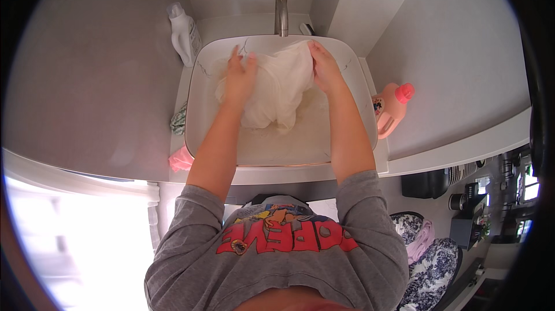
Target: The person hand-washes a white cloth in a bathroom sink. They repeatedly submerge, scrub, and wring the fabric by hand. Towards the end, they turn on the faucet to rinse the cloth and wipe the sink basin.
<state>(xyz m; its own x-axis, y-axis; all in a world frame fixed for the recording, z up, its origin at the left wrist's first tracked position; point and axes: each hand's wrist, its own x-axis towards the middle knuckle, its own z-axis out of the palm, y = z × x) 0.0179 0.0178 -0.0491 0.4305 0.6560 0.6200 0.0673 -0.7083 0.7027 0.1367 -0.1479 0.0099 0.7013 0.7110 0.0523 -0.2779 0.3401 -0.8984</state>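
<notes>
A wet, cream-white cloth (276,88) hangs in folds in the white sink basin (202,97), over shallow, cloudy water (283,146). My right hand (325,68) pinches its upper right edge between thumb and fingers and holds that part raised. At the cloth's left side is my left hand (240,78), its thumb and fingers spread apart; it lies against the cloth without closing on it. The exact kind of cloth item cannot be made out.
A metal faucet (281,13) stands behind the basin. To the left are a white detergent bottle (184,34), a green patterned cloth (178,119) and a pink cloth (181,159). A peach bottle with a pink cap (394,107) stands at the right.
</notes>
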